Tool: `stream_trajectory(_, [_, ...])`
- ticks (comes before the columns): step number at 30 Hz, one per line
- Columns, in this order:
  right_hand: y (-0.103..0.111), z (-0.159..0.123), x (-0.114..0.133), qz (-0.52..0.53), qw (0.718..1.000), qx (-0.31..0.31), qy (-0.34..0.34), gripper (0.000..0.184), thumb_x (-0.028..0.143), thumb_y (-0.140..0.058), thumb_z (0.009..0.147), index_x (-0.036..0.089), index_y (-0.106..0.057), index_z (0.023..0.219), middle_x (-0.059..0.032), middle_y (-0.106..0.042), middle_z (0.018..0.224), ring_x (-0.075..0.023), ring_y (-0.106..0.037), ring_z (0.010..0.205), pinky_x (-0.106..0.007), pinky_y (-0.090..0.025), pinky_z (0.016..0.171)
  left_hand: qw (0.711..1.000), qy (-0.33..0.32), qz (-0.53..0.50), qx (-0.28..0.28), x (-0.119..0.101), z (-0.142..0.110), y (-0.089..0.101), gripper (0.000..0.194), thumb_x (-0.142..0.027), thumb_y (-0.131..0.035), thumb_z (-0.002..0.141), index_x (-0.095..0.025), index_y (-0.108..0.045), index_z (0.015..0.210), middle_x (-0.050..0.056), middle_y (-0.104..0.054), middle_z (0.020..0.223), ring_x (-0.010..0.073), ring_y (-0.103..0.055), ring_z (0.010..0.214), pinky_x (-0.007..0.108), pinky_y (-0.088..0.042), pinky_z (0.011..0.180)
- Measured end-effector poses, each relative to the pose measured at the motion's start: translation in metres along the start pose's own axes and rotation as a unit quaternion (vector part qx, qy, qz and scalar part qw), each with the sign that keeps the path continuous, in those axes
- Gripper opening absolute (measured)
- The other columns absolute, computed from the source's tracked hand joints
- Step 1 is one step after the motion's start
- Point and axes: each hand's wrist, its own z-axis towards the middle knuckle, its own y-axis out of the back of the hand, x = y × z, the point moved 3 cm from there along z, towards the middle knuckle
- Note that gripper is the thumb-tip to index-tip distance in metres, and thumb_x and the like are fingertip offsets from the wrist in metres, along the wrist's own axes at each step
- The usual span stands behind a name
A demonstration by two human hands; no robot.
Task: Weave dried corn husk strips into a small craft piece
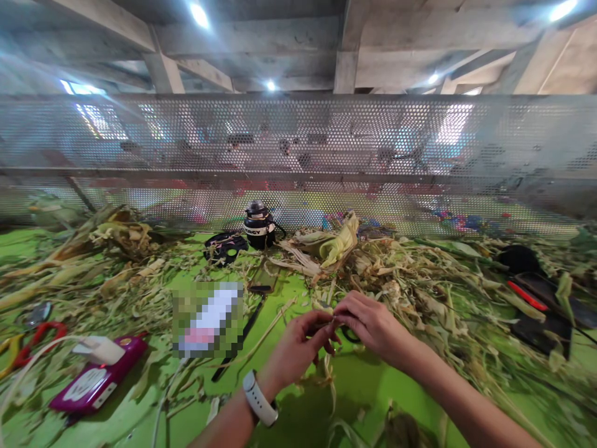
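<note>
My left hand (298,342), with a white band on its wrist, has its fingers bent and pinched in front of me. Its fingertips meet those of my right hand (366,320), which is also closed in a pinch. Between them is a thin pale strip of dried plant (329,372), whose lower part hangs under the fingers; the pinched part is mostly hidden. Just behind my right hand lies a pile of dried leaves and stems (396,274). A dark round object shows partly beneath that hand.
A perforated metal screen (298,143) crosses behind the green table (364,398). A black flask (259,227), a black knife-like tool (240,336), a blurred-out device (209,320), a purple power strip (100,376), red-handled scissors (41,342) and a black item with red trim (527,295) lie around.
</note>
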Motion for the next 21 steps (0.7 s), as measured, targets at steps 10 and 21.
stream_trajectory(10, [0.006,0.002,-0.004,0.035,0.997,0.060,-0.024,0.032,0.033,-0.040,0.094,0.016,-0.061,0.077,-0.0021,-0.057,0.072,-0.0122,-0.054,0.068,-0.021,-0.039,0.062,0.999,-0.026,0.041,-0.021,-0.014,-0.004,0.001,0.032,-0.046,-0.065,0.072,-0.014,-0.059,0.068,-0.002,-0.054,0.056,0.0081,-0.044,0.050,0.020,-0.032,0.048])
stream_trajectory(21, [-0.008,0.002,0.001,0.096,0.993,-0.020,-0.059,0.039,0.038,-0.037,0.094,0.017,-0.049,0.063,-0.0007,-0.049,0.063,-0.0131,-0.046,0.062,-0.024,-0.037,0.058,0.998,0.029,-0.006,0.060,-0.005,-0.005,-0.002,0.036,-0.048,-0.068,0.068,-0.014,-0.055,0.065,0.001,-0.060,0.056,0.0084,-0.047,0.049,0.021,-0.035,0.051])
